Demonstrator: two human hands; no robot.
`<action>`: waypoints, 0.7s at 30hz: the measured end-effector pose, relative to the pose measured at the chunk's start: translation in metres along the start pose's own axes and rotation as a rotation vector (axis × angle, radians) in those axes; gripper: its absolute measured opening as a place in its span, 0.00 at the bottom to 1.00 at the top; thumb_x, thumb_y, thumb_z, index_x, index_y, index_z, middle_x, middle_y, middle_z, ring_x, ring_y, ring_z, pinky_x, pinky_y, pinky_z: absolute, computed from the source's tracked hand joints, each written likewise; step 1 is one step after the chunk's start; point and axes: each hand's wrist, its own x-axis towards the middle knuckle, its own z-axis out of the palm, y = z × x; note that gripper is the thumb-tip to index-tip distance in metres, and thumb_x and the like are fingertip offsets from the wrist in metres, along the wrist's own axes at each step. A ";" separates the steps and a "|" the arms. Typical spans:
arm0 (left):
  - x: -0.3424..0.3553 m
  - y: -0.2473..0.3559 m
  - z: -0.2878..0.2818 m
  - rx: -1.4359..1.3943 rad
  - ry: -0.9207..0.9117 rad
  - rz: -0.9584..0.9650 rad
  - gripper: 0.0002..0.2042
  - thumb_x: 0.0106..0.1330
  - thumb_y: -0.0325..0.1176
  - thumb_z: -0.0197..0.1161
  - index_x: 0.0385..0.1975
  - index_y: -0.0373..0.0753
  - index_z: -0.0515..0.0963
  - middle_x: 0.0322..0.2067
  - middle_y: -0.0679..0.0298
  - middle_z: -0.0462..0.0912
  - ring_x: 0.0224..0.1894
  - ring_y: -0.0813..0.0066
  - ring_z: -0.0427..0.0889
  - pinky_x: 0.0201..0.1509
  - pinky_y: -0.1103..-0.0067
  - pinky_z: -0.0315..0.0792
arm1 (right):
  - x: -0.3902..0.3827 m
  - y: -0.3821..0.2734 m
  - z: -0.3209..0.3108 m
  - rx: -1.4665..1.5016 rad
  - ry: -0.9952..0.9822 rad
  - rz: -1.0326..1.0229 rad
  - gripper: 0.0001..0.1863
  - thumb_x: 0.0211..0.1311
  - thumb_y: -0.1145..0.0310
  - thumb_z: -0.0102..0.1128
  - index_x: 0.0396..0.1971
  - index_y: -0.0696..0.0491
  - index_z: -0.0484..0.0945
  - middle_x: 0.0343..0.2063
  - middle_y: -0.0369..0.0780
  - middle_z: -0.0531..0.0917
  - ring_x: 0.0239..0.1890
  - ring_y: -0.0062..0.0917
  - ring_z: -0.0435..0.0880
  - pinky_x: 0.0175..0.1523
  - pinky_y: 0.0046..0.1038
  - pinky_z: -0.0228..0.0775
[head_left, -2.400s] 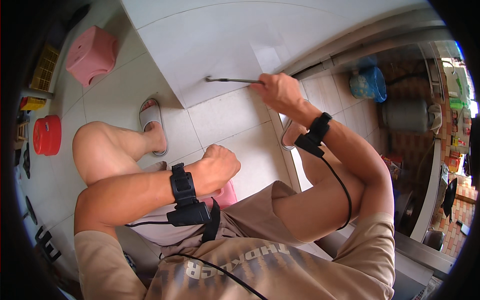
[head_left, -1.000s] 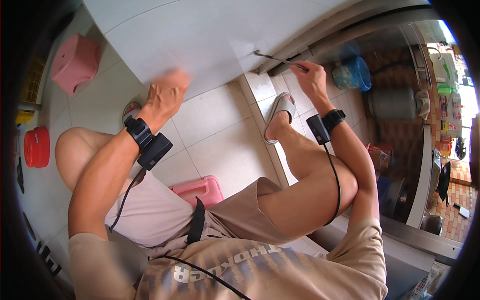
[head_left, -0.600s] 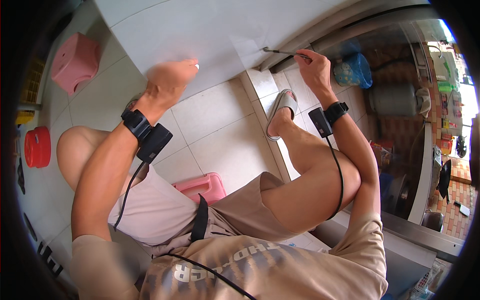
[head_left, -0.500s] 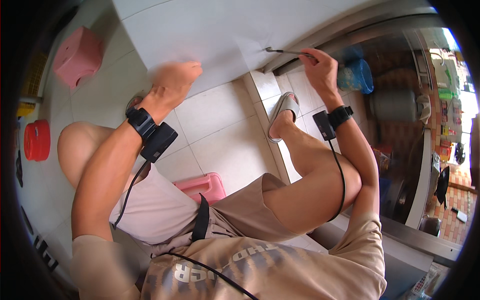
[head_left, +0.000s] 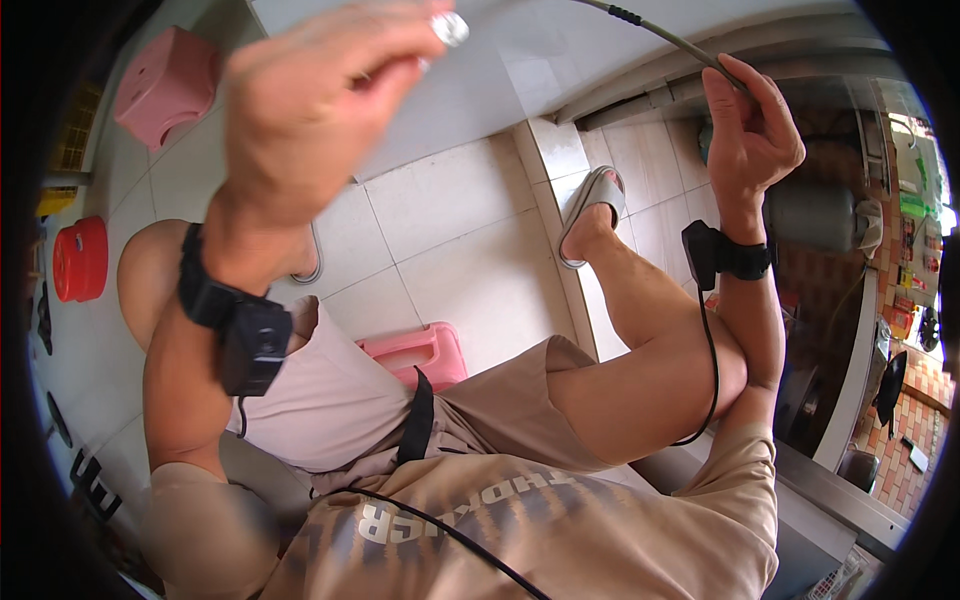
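My left hand point(head_left: 295, 120) is raised at the upper left, slightly blurred, its fingers pinched. At its fingertips shows a small shiny, clear or silvery piece point(head_left: 451, 29), whose kind I cannot make out. To the right, my right hand point(head_left: 755, 135) grips a thin grey-green cable point(head_left: 685, 45) between thumb and fingers. The cable curves up leftward, carries a black ribbed band, and runs out at the top edge. Behind both hands is a smooth white panel point(head_left: 440, 115). Each wrist wears a black strapped box with a cord.
A pink stool point(head_left: 168, 88) and a red round tub point(head_left: 80, 260) stand at the left. Another pink plastic seat point(head_left: 450, 350) is beneath me. At the right are a metal track point(head_left: 640, 85), a raised tiled sill point(head_left: 558, 150) and a grey cylinder point(head_left: 812, 215) behind glass.
My left hand has come up and closer, and a shiny piece now shows at its fingertips. My right hand has moved right, and the cable now reaches higher, away from the panel's lower part.
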 end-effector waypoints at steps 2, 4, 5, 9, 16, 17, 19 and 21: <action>0.014 0.007 -0.010 0.027 -0.014 -0.100 0.06 0.57 0.16 0.66 0.30 0.35 0.86 0.33 0.54 0.89 0.35 0.59 0.89 0.37 0.75 0.82 | -0.008 0.000 0.006 0.177 -0.008 0.116 0.10 0.55 0.80 0.75 0.38 0.57 0.89 0.20 0.28 0.75 0.21 0.08 0.66 0.25 0.15 0.55; 0.015 0.008 -0.013 0.064 -0.031 -0.197 0.09 0.54 0.10 0.67 0.30 0.32 0.86 0.37 0.52 0.91 0.40 0.60 0.92 0.43 0.79 0.85 | -0.007 -0.003 0.010 0.100 -0.095 0.057 0.10 0.56 0.82 0.73 0.38 0.58 0.88 0.21 0.27 0.77 0.22 0.06 0.67 0.26 0.13 0.56; 0.013 0.007 -0.010 0.081 0.012 -0.187 0.08 0.54 0.11 0.67 0.29 0.31 0.86 0.36 0.52 0.90 0.39 0.64 0.92 0.42 0.79 0.85 | -0.007 -0.001 0.009 0.097 -0.052 0.110 0.10 0.56 0.81 0.74 0.38 0.58 0.89 0.20 0.27 0.77 0.23 0.06 0.68 0.27 0.12 0.57; 0.004 0.004 0.001 0.082 0.016 -0.146 0.05 0.54 0.13 0.70 0.27 0.30 0.85 0.34 0.51 0.90 0.35 0.69 0.91 0.37 0.81 0.84 | 0.005 0.004 -0.008 0.127 0.129 0.234 0.11 0.58 0.83 0.71 0.42 0.62 0.88 0.32 0.38 0.89 0.32 0.15 0.84 0.39 0.14 0.76; -0.020 -0.007 0.004 0.072 -0.260 -0.348 0.07 0.57 0.12 0.65 0.30 0.31 0.83 0.44 0.60 0.91 0.33 0.80 0.86 0.34 0.85 0.78 | -0.003 -0.022 -0.006 -0.131 0.007 0.078 0.11 0.58 0.84 0.72 0.41 0.61 0.88 0.28 0.35 0.87 0.28 0.11 0.80 0.33 0.12 0.72; -0.017 -0.007 0.002 0.068 -0.234 -0.342 0.05 0.57 0.15 0.66 0.30 0.32 0.84 0.41 0.59 0.91 0.31 0.78 0.86 0.33 0.83 0.78 | 0.000 -0.018 -0.004 -0.009 0.171 0.021 0.10 0.57 0.85 0.72 0.39 0.62 0.88 0.29 0.39 0.89 0.29 0.15 0.84 0.35 0.15 0.77; -0.013 -0.005 0.003 0.064 -0.210 -0.346 0.04 0.57 0.17 0.67 0.30 0.32 0.84 0.38 0.58 0.91 0.30 0.76 0.86 0.32 0.81 0.78 | 0.008 -0.029 -0.004 0.055 0.274 0.049 0.09 0.57 0.84 0.73 0.38 0.61 0.89 0.26 0.35 0.85 0.26 0.13 0.77 0.32 0.14 0.69; -0.008 -0.005 0.005 -0.027 -0.028 -0.213 0.04 0.56 0.15 0.71 0.27 0.30 0.85 0.33 0.52 0.90 0.30 0.73 0.89 0.31 0.82 0.80 | 0.006 -0.031 -0.002 -0.014 0.130 0.003 0.10 0.56 0.82 0.74 0.39 0.58 0.90 0.24 0.28 0.83 0.21 0.06 0.70 0.26 0.10 0.59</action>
